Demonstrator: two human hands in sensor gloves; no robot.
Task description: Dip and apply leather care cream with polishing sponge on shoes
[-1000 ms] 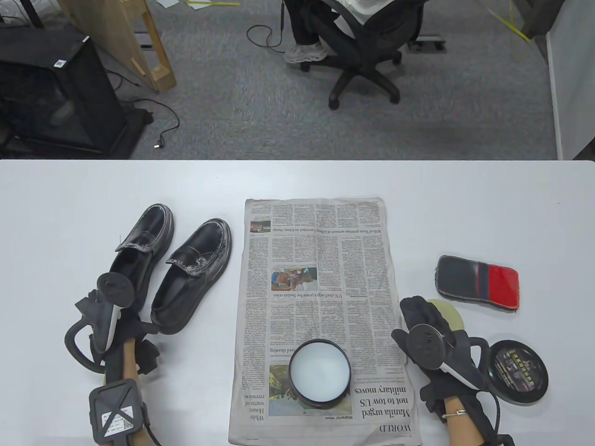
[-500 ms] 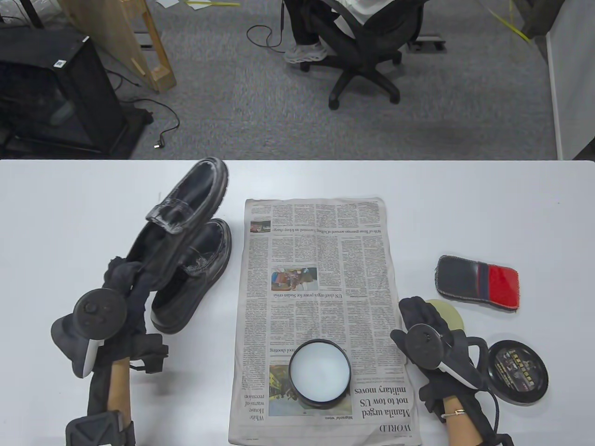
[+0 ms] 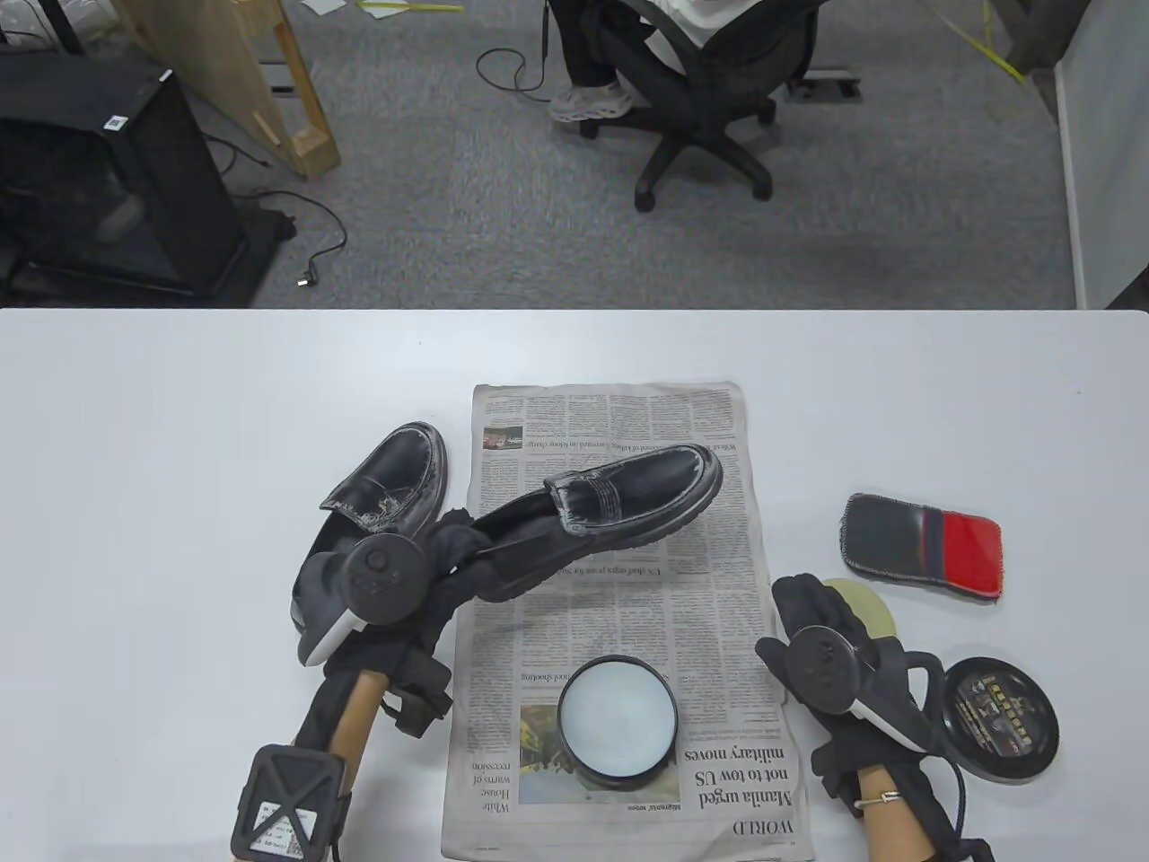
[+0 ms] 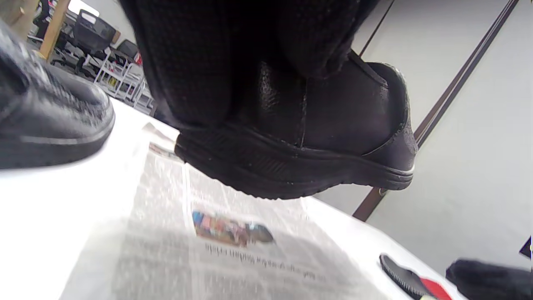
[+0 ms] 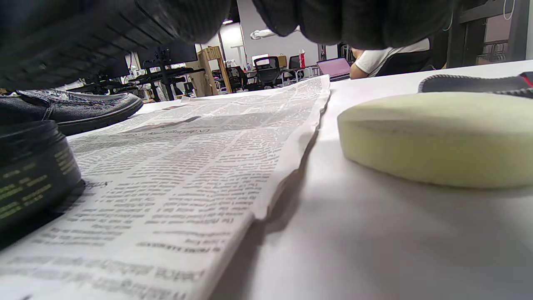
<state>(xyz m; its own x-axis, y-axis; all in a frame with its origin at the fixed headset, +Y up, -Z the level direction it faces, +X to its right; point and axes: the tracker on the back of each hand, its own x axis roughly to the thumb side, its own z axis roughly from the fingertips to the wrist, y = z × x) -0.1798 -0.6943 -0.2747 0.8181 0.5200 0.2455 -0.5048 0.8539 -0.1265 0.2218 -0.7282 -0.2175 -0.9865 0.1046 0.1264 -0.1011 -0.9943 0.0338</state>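
My left hand (image 3: 453, 548) grips a black loafer (image 3: 619, 498) by its heel, fingers inside the opening. The loafer lies across the newspaper (image 3: 619, 422) with its toe pointing right. In the left wrist view its heel (image 4: 333, 137) hangs just above the paper. The second loafer (image 3: 386, 485) stands on the table to the left. An open jar of white cream (image 3: 618, 718) sits on the near part of the newspaper. My right hand (image 3: 808, 606) lies flat and empty over the left edge of the yellow round sponge (image 3: 871, 606), also the sponge (image 5: 437, 137) in the right wrist view.
A black and red polishing pad (image 3: 925, 546) lies beyond the sponge. The jar's black lid (image 3: 1001, 718) rests at the near right. Past the table's far edge are carpet, an office chair (image 3: 709, 99) with a seated person, and a black cabinet (image 3: 108, 171).
My left hand lifted the far-left loafer off the table and swung it right over the other shoe, down across the newspaper. The right hand stayed by the sponge.
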